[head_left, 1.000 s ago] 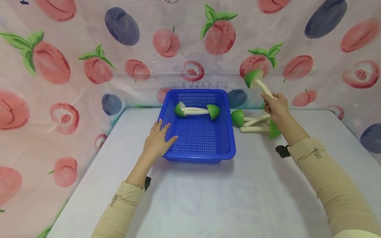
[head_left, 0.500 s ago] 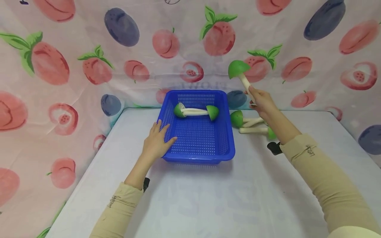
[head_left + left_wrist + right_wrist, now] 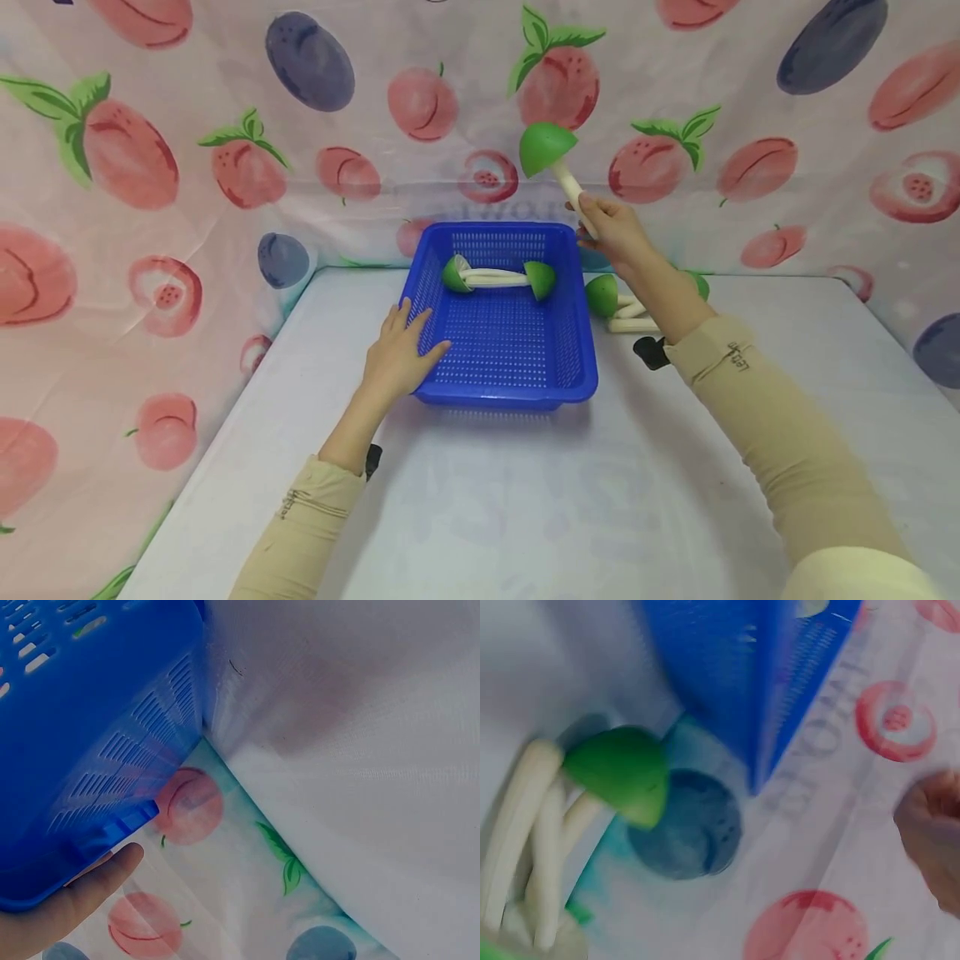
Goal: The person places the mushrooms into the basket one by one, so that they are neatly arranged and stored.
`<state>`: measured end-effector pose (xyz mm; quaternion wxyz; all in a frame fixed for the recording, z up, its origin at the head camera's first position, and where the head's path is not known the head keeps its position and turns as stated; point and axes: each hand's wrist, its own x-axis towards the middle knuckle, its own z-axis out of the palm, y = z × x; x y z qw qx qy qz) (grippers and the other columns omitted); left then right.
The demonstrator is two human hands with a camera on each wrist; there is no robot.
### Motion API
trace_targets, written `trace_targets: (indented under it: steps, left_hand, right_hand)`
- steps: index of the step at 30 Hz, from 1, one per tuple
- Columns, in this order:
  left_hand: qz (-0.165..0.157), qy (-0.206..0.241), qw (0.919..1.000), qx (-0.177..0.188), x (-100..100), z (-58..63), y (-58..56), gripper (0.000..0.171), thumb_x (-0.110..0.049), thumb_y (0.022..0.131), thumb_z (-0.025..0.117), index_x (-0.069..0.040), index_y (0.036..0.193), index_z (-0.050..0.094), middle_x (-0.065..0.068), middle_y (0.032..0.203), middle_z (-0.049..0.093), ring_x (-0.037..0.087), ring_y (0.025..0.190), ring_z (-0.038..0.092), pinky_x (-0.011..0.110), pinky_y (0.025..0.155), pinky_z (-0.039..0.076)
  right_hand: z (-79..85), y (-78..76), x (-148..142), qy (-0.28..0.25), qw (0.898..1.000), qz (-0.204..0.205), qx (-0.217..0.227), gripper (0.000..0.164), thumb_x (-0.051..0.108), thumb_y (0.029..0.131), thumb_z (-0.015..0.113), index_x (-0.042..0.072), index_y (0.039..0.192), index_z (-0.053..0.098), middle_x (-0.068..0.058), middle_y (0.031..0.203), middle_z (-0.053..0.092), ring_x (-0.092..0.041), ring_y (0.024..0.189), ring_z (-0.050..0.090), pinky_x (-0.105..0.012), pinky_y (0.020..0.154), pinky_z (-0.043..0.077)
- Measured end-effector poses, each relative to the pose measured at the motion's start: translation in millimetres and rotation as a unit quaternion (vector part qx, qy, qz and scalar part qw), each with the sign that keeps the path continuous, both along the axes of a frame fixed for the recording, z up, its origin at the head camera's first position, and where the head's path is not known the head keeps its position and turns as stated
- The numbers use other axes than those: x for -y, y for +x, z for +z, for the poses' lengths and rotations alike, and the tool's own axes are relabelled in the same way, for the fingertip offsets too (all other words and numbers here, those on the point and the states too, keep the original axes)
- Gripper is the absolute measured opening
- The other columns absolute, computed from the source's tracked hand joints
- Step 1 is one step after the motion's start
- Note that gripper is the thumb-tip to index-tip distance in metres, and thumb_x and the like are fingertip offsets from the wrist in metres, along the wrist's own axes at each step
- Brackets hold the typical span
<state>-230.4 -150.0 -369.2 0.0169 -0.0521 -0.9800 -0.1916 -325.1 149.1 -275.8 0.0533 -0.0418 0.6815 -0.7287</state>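
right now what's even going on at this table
A person's right hand holds a green-capped mushroom shape by its white stem, raised above the far right corner of a blue basket. The left hand rests on the basket's left rim. Two similar pieces lie inside; more lie to its right, partly hidden behind the right arm.

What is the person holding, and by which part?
The right hand grips a green-capped mushroom-shaped piece by its white stem. The left hand rests, fingers spread, on the blue basket.
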Motion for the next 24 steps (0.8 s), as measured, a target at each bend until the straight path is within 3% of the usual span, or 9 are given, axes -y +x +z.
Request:
trace_targets:
  steps: [4, 6, 11, 15, 20, 24]
  left_hand:
    - [-0.001, 0.001, 1.0000, -0.001, 1, 1.0, 0.1, 0.069, -0.049, 0.093, 0.050, -0.010, 0.147, 0.033, 0.019, 0.158, 0.013, 0.035, 0.147, 0.007, 0.065, 0.103, 0.031]
    - [-0.001, 0.001, 1.0000, -0.001, 1, 1.1, 0.1, 0.069, -0.049, 0.093, 0.050, -0.010, 0.147, 0.033, 0.019, 0.158, 0.012, 0.035, 0.147, 0.007, 0.065, 0.103, 0.031]
    - [0.004, 0.000, 1.0000, -0.001, 1, 0.6, -0.1, 0.069, -0.049, 0.093, 0.050, -0.010, 0.147, 0.033, 0.019, 0.158, 0.012, 0.035, 0.147, 0.007, 0.066, 0.103, 0.031]
    - [0.004, -0.001, 1.0000, -0.003, 1, 2.0, -0.5, 0.069, -0.049, 0.093, 0.050, -0.011, 0.147, 0.033, 0.019, 0.157, 0.013, 0.035, 0.147, 0.007, 0.065, 0.103, 0.031]
    - [0.004, -0.006, 1.0000, -0.002, 0, 1.5, -0.4, 0.069, -0.050, 0.092, 0.050, -0.011, 0.147, 0.033, 0.020, 0.157, 0.014, 0.035, 0.146, 0.008, 0.064, 0.103, 0.032]
    - [0.005, -0.007, 1.0000, 0.002, 1, 0.4, -0.1, 0.068, -0.050, 0.092, 0.050, -0.012, 0.147, 0.034, 0.019, 0.157, 0.014, 0.035, 0.147, 0.007, 0.064, 0.103, 0.032]
  right_hand:
    - [6.5, -2.0, 17, -0.013, 0.998, 0.059, 0.026, 0.026, 0.030, 0.100, 0.038, 0.007, 0.102, 0.050, 0.004, 0.066, 0.051, -0.008, 0.056, 0.049, -0.020, 0.059, 0.043]
    - [7.6, -2.5, 26, -0.021, 0.997, 0.064, 0.037, 0.028, 0.030, 0.101, 0.036, 0.006, 0.102, 0.050, 0.004, 0.062, 0.048, -0.008, 0.052, 0.044, -0.020, 0.057, 0.039]
    - [6.6, -10.0, 50, -0.054, 0.997, 0.043, 0.034, 0.026, 0.031, 0.100, 0.039, 0.009, 0.102, 0.053, 0.005, 0.058, 0.041, -0.007, 0.047, 0.034, -0.020, 0.051, 0.032]
    - [4.2, -17.1, 63, -0.095, 0.995, 0.039, 0.015, 0.023, 0.028, 0.101, 0.039, 0.010, 0.104, 0.053, 0.003, 0.057, 0.046, -0.008, 0.047, 0.039, -0.020, 0.051, 0.035]
    - [-4.2, -22.0, 73, -0.089, 0.996, 0.020, 0.008, 0.024, 0.030, 0.101, 0.038, 0.011, 0.103, 0.053, 0.004, 0.063, 0.053, -0.008, 0.053, 0.046, -0.020, 0.056, 0.040]
    - [-15.2, -27.4, 77, -0.085, 0.996, -0.002, 0.017, 0.032, 0.029, 0.101, 0.041, 0.004, 0.114, 0.055, 0.003, 0.070, 0.050, -0.008, 0.054, 0.044, -0.019, 0.056, 0.040]
